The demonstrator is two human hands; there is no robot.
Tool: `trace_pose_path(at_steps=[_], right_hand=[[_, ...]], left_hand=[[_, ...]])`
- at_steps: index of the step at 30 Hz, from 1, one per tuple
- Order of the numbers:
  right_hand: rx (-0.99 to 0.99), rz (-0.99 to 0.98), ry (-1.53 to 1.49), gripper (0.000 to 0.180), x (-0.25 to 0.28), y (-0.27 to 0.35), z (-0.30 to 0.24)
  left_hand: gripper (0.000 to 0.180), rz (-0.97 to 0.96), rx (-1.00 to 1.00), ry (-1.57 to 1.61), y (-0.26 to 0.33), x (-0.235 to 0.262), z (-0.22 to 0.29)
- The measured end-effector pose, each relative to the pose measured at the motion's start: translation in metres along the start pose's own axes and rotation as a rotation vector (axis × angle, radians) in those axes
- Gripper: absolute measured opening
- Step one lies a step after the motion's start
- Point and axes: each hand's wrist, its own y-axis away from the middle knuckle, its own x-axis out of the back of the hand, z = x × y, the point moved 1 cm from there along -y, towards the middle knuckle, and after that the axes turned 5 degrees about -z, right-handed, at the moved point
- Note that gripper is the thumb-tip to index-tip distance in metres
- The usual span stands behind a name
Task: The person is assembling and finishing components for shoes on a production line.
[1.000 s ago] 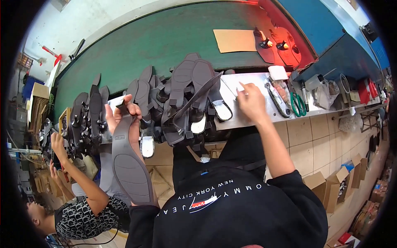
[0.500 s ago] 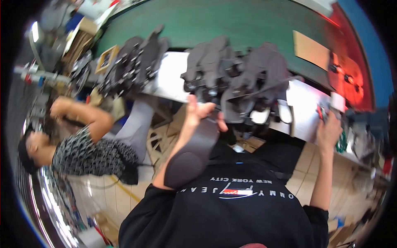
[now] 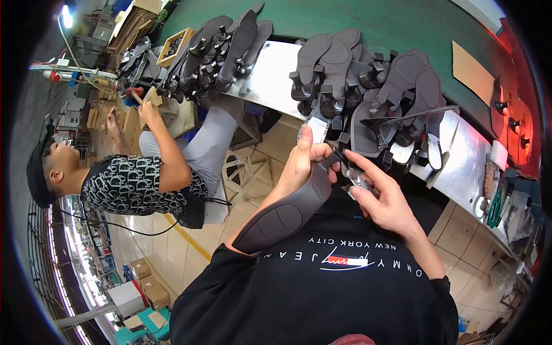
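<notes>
My left hand (image 3: 303, 164) grips a dark grey shoe sole (image 3: 284, 211) by its upper end, sole side up, over my lap. My right hand (image 3: 382, 195) pinches a small clear plastic piece (image 3: 356, 179) against the sole's top end, next to the left thumb. Directly beyond my hands, a pile of dark sandals and soles (image 3: 368, 95) lies on the metal bench edge (image 3: 270, 77), some hanging over it.
A seated person in a patterned shirt (image 3: 135, 184) works at the left with a hammer (image 3: 133, 95) beside another heap of soles (image 3: 213, 49). Green table surface (image 3: 368, 23), a cardboard piece (image 3: 468, 72), green-handled scissors (image 3: 495, 207) at right. Tiled floor below.
My head turned left. My right hand left the bench at right and came in to the sole's top end, now holding a clear piece. The left hand still holds the sole.
</notes>
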Motion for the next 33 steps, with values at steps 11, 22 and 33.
trace_pose_path(at_steps=[11,22,33], right_hand=[[-0.043,0.018,-0.137,0.051,-0.009,-0.007,0.001],[-0.137,-0.013,-0.305,0.051,-0.011,-0.004,0.002],[-0.026,0.013,-0.163,0.051,-0.017,0.0,0.006]], left_hand=[[0.099,0.041,-0.154,-0.132,0.001,0.001,-0.009],[0.099,0.062,-0.214,-0.164,0.002,0.003,-0.013],[0.07,0.056,-0.15,0.066,0.007,-0.004,-0.016]])
